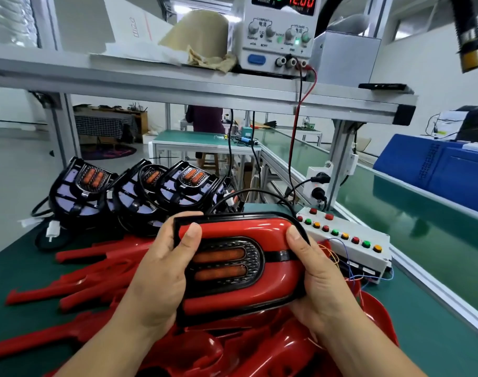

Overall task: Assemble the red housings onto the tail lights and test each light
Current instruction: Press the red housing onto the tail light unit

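**Holding the capped tail light by both ends**

You have the tail light (227,263) lifted in front of you over the middle of the bench, with a red housing (232,227) seated around its lens. Your left hand (161,268) wraps the nine o'clock end, thumb laid across the red face. Your right hand (314,270) curls round the three o'clock end, thumb on the upper curve. Both hands grip the part firmly.

Treat it as light, rigid moulded plastic. It is glossy, so probably slick under the fingers, and likely to scuff or crack at thin clip edges. Hold it by the black outer rim and the ends, and keep prints off the lens. A black cable (248,193) arcs behind at twelve o'clock; whether it is this light's own lead cannot be told, so mind a snag.

Loose housings (77,278) lie heaped at eight o'clock and beneath your hands on the green mat (436,336). Bare tail lights (140,191) stand at ten o'clock. The button box (346,238) sits at two o'clock, with a conveyor belt (411,219) beyond it. The power supply (278,34) is on the shelf at twelve.
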Demonstrator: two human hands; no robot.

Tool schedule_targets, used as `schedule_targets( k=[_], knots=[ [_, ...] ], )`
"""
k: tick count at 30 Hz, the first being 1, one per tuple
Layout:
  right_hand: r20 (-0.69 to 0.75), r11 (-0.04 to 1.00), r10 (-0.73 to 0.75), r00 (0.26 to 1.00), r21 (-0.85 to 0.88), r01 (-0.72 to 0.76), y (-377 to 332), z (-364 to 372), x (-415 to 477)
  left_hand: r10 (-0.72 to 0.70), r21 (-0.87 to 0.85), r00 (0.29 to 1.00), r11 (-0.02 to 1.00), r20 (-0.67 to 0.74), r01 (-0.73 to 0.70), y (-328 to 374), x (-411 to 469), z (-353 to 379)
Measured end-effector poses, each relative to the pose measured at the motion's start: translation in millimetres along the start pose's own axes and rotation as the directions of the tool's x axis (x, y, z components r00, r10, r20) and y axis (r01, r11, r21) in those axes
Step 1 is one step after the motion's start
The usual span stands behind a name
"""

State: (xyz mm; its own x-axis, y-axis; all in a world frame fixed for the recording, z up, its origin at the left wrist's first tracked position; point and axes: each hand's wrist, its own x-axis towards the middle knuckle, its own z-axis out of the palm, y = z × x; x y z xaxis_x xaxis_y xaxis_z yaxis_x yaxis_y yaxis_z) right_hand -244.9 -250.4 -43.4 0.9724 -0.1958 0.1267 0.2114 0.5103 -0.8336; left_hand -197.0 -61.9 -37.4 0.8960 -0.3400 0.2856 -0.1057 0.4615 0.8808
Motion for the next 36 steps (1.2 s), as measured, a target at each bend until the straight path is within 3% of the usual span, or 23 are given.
schedule_targets(
  k=[15, 25, 31, 36],
  knots=[
    [-0.064, 0.999, -0.033, 0.997, -0.032, 0.031, 0.4, -2.1, 2.8, 0.022, -0.023, 0.996, 0.999, -0.089, -0.024, -3.9, 2.9, 1.8],
    [-0.048, 0.994, 0.072, 0.996, -0.073, -0.076, -6.3, 1.3, 0.5, -0.172, -0.111, 0.984, 0.978, 0.054, 0.177, -0.6, 10.9, -11.0],
    [-0.036, 0.995, 0.102, 0.994, -0.018, -0.102, -1.7, 4.3, -0.2, -0.074, 0.015, 0.995, 0.997, -0.067, 0.075, -3.2, 10.0, -10.2],
    [-0.076, 0.994, 0.108, 0.991, 0.018, -0.107, -0.5, 8.2, 1.8, -0.07, 0.008, 0.996, 0.997, -0.047, 0.07, -0.2, 12.1, -8.6]
  ],
)
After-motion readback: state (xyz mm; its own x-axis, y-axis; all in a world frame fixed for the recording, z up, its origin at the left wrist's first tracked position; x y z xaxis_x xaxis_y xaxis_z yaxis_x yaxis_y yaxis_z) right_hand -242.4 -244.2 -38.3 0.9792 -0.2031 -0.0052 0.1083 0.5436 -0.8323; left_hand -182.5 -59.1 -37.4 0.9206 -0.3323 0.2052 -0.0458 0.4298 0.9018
